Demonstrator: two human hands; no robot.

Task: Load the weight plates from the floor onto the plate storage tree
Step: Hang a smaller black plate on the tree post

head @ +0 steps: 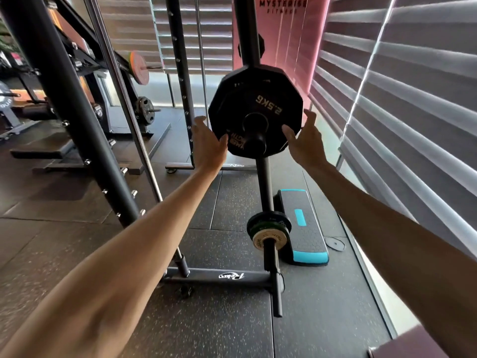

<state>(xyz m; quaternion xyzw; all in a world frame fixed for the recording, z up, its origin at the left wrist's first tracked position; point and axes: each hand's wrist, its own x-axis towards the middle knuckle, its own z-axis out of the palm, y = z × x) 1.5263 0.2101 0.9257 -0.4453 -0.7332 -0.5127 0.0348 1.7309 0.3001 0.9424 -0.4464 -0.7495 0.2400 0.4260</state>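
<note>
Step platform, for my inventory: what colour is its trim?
Turquoise, on the step platform, head view.

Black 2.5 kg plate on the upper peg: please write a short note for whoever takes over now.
Left hand: open, thumb on the lower left rim of the black many-sided 2.5 kg weight plate.
Right hand: open, fingers at its right rim.
The plate sits on the upper peg of the black metal storage tree; small green and tan plates are on the lower peg.
Done: this plate is loaded.
Left: let go, then check the flat dark disc on the floor, perhaps another plate.
</note>
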